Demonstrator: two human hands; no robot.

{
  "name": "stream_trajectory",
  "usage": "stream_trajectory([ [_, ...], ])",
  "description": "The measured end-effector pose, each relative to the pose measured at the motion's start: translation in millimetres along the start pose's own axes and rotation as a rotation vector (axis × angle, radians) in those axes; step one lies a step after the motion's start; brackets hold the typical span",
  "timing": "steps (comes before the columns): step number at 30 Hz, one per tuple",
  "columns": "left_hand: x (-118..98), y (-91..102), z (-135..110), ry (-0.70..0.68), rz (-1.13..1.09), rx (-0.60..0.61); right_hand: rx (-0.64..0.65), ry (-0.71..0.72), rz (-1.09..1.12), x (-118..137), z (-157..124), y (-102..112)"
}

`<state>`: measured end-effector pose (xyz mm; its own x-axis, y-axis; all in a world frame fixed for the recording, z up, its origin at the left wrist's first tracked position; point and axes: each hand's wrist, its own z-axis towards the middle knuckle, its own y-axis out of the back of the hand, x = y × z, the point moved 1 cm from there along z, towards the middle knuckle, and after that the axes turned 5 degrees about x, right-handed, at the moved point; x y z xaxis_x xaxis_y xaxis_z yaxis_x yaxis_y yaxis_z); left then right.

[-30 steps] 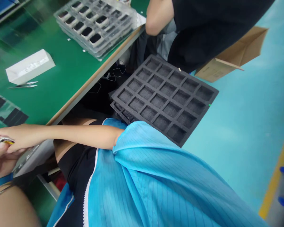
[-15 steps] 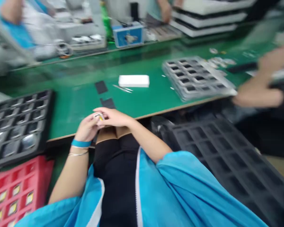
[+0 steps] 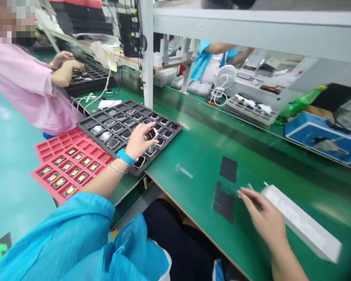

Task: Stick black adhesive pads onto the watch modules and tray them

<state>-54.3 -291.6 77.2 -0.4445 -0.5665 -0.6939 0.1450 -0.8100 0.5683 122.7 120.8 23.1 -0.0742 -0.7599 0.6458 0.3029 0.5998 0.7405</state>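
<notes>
Left hand (image 3: pixel 139 142) near tray edge (image 3: pixel 167 143).

Small white desk fan (image 3: pixel 224 78) and slim green plastic bottle (image 3: pixel 302 104) in the background
Just beside the bottle sits a blue rectangular printed box (image 3: pixel 318 136); at far left is a person (image 3: pixel 62 76) in a pink short-sleeved top (image 3: pixel 26 86).

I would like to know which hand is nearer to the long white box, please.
Right: the right hand is just beside the white box, on its left in the picture, while the left hand is farther away, over the black tray.
</notes>
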Motion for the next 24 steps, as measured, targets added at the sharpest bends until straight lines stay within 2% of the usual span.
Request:
stream_trajectory([
  [2,14.0,6.7,26.6,-0.052,0.221,0.007,-0.052,-0.028,-0.085,-14.3,-0.6,-4.0],
  [5,39.9,11.2,76.7,-0.072,0.429,0.071,-0.073,0.013,-0.165,-23.0,-2.9,-5.2],
  [9,87.9,6.5,153.6,0.115,0.563,0.117,-0.161,0.084,-0.179,-15.0,-3.3,-1.2],
  [12,122.5,-2.6,193.1,0.248,0.632,0.139,-0.23,0.103,-0.197,-7.9,-2.1,3.9],
  [15,146.5,-10.8,208.2,0.299,0.697,0.203,-0.283,0.118,-0.209,-5.5,-2.7,12.4],
  [18,156.8,-15.7,209.2,0.291,0.769,0.239,-0.296,0.104,-0.203,-6.8,-5.6,21.7],
  [21,155.0,-17.3,205.4,0.284,0.832,0.293,-0.276,0.106,-0.209,-7.4,-9.4,27.8],
  [24,144.7,-19.3,200.2,0.27,0.882,0.369,-0.272,0.215,-0.243,-7.6,-9.9,34.8],
])
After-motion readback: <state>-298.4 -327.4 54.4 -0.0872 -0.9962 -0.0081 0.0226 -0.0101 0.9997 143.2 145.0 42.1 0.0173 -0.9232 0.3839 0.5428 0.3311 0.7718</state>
